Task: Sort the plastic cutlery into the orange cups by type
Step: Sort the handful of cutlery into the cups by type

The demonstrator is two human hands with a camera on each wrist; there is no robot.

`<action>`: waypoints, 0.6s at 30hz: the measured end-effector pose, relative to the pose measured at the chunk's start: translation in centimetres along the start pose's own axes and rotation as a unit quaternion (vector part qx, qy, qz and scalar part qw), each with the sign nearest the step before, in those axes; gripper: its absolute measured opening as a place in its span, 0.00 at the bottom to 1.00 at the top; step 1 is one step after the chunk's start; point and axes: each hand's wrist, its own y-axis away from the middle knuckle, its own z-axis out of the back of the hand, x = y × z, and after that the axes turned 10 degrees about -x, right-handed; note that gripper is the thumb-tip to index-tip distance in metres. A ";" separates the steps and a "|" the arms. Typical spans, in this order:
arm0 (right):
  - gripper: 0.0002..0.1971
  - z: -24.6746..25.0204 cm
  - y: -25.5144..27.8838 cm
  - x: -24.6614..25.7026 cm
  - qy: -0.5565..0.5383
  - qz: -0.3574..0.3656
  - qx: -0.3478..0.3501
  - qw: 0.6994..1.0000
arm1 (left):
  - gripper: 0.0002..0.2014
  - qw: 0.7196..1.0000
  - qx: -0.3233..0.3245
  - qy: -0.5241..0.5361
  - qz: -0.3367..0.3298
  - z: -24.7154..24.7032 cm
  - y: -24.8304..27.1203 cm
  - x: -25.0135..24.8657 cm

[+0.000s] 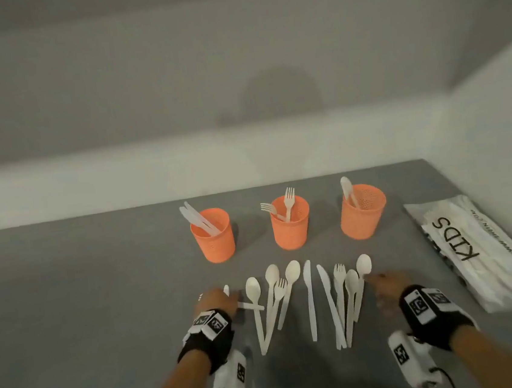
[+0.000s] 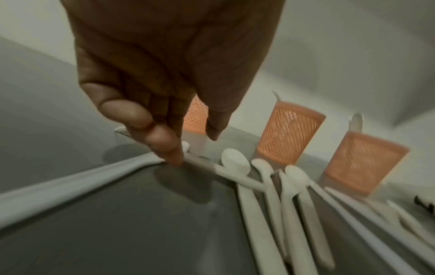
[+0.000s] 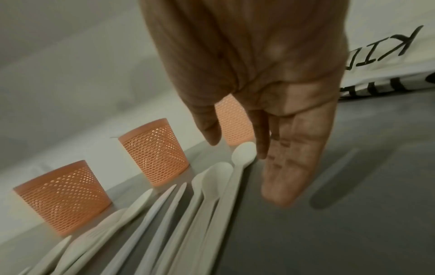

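Head view: loose plastic cutlery mid-desk, light, stiff, slippery; pinch at handles. Left hand fingertips touching knife; right hand open, empty.

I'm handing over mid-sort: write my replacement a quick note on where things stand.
Left hand: fingertips press a white plastic knife lying crosswise on the grey table.
Right hand: open, empty, beside the rightmost white plastic spoon.
Done: left orange mesh cup holds knives, middle cup two forks, right cup one spoon.
Left: the loose spoons, forks and knives on the table.
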 end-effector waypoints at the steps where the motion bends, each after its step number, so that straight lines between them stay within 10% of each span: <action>1: 0.21 -0.2 -0.1 0.2 -0.002 0.002 -0.003 1.000 | 0.20 1.000 0.006 -0.002 0.006 -0.3 -0.1 -0.3; 10: 0.24 -1.3 -0.5 1.6 0.043 0.030 -0.022 0.998 | 0.18 0.992 0.080 0.088 0.043 -1.2 -0.8 -0.8; 18: 0.31 -2.2 -1.1 2.0 0.218 0.079 -0.064 0.971 | 0.18 0.994 0.003 -0.106 0.013 1.2 0.0 4.6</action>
